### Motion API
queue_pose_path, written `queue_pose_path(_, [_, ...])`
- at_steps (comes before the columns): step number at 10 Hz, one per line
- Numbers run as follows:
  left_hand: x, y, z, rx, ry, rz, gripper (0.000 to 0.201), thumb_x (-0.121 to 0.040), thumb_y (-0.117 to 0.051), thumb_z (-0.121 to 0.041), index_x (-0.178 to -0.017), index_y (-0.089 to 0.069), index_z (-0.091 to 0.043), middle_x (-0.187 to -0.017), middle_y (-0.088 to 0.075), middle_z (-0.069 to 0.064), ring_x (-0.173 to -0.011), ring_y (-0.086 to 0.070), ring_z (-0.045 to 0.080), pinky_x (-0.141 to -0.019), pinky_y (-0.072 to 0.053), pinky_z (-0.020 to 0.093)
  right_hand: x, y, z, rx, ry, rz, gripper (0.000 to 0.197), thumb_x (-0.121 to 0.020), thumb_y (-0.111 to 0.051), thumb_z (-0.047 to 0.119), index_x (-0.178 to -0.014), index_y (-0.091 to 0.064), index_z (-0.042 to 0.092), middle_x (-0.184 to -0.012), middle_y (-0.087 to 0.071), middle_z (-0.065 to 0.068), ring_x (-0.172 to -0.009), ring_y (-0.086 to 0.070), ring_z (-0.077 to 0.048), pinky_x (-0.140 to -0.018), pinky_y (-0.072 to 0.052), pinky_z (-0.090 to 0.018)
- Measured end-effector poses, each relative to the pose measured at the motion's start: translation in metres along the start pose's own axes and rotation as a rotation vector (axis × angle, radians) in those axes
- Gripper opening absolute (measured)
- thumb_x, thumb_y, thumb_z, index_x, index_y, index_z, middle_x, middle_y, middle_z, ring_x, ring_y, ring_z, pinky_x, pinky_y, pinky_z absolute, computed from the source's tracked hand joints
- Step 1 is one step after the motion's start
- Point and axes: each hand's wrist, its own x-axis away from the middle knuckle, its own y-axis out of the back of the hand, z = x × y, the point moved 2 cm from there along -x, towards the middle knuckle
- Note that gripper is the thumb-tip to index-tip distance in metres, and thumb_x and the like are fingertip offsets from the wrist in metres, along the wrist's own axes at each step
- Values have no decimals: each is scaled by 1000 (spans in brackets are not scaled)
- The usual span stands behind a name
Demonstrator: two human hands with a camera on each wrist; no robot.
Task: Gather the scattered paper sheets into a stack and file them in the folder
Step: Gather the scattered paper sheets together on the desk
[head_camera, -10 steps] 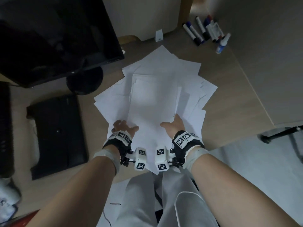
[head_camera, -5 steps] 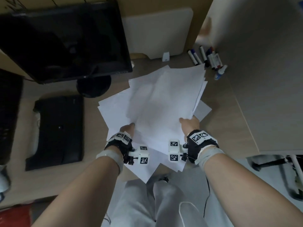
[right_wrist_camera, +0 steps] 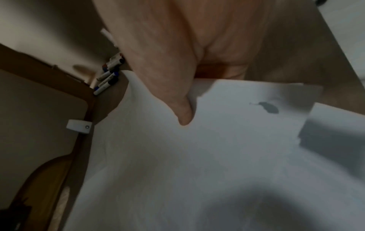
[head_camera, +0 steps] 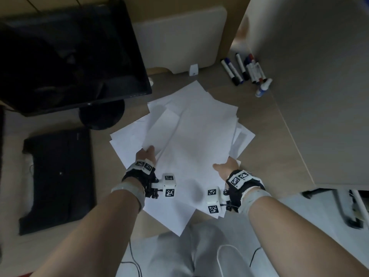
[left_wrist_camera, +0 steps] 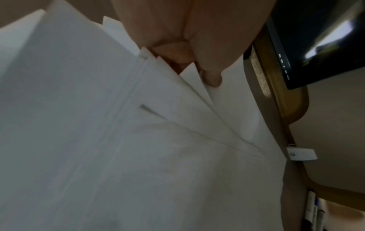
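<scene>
Desk (head_camera: 269, 140), wood-toned, dimly lit, seen from the head camera. Item: loose fan of white paper sheets (head_camera: 191, 140) at centre, edges uneven, near corner overhanging the front edge above the person's lap. Item: left hand (head_camera: 146, 156) at the fan's left side, thumb on top of the sheets; fingers hidden beneath. Item: right hand (head_camera: 225, 166) at the right side, thumb likewise on top. Item: black folder (head_camera: 58, 176) lying flat to the left, apart from the sheets. Item: dark monitor (head_camera: 65, 54) behind it on a round stand. Item: cluster of markers (head_camera: 242, 69) at the far right, beside a small bottle (head_camera: 263, 87).

Left wrist view: thumb tip pressed onto several overlapping sheet corners, pinching them; the fingers beneath appear curled under, though blur leaves this uncertain. Monitor edge at upper right.

Right wrist view: thumb laid flat on the top sheet, gripping the stack's edge; fingers out of sight under the paper. One sheet (right_wrist_camera: 256, 109) bears a small dark smudge. Markers visible at the left.
</scene>
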Motion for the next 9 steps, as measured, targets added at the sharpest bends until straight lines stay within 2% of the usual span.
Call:
queue_pose_path(1, [-11, -1, -4, 37, 0, 43, 50, -99, -46, -33, -135, -45, 1, -136, -51, 23, -97, -47, 23, -85, -42, 34, -10, -2, 6, -24, -45, 28, 76, -89, -68, 17, -150, -24, 4, -152, -36, -13, -135, -41, -31, -107, -36, -36])
queue_pose_path(2, [-11, -5, -6, -54, 67, 137, 49, -98, -49, -28, -136, -43, 1, -114, -60, 15, -82, -50, 22, -76, -48, 33, -13, 2, 16, -100, -126, 34, 83, -88, -69, 28, -151, -21, 5, -150, -38, -16, -133, -43, -33, -101, -38, -39])
queue_pose_path(3, [-4, -3, -7, -73, 113, 259, 50, -88, -59, -27, -133, -42, -13, -93, -57, 4, -89, -59, 26, -73, -51, 31, -12, 3, 22, -61, -219, 3, 71, -89, -64, 39, -141, -34, 0, -132, -53, -18, -105, -58, -31, -73, -44, -31])
queue_pose_path(4, [-6, -7, 2, -382, 8, 192, 75, -81, -67, -39, -142, -33, -12, -135, -49, 16, -123, -50, 36, -101, -46, 44, -18, 3, 23, 199, -163, -30, 53, -91, -46, 46, -119, -55, 2, -118, -59, -17, -90, -56, -24, -69, -45, -28])
queue_pose_path(5, [2, -13, -1, -280, 124, -6, 87, -83, -66, -45, -148, -22, -8, -148, -32, 26, -132, -39, 42, -111, -35, 46, -23, 3, 28, 325, -109, -12, 53, -92, -53, 36, -132, -53, 1, -133, -53, -20, -97, -47, -23, -54, -27, -20])
queue_pose_path(6, [15, -14, -16, -258, 59, 26, 54, -84, -63, -35, -124, -51, 0, -124, -57, 24, -106, -60, 37, -90, -48, 41, -21, 13, 40, 556, 3, 42, 43, -95, -52, 24, -133, -51, 4, -135, -52, -17, -103, -48, -24, -65, -39, -21])
queue_pose_path(7, [21, -24, -30, -187, -28, 52, 36, -101, -38, -23, -123, -54, 0, -130, -55, 18, -116, -55, 34, -96, -42, 35, -23, 15, 49, 837, 105, 142, 28, -93, -52, 10, -120, -56, 3, -126, -59, -12, -115, -56, -29, -96, -47, -34])
queue_pose_path(8, [24, -32, -34, -142, 34, 45, 57, -103, -27, -43, -127, -52, 2, -133, -54, 21, -120, -52, 35, -103, -38, 41, -46, 21, 34, 772, 73, 276, 20, -97, -53, 17, -90, -55, -2, -102, -61, -11, -106, -57, -22, -91, -44, -26])
queue_pose_path(9, [34, -46, -30, -238, 27, 89, 65, -100, -34, -49, -110, -59, 10, -116, -62, 28, -105, -60, 38, -87, -44, 39, -66, 28, 21, 244, -10, 318, 44, -86, -51, 27, -114, -57, -6, -99, -66, -15, -95, -65, -30, -88, -54, -43])
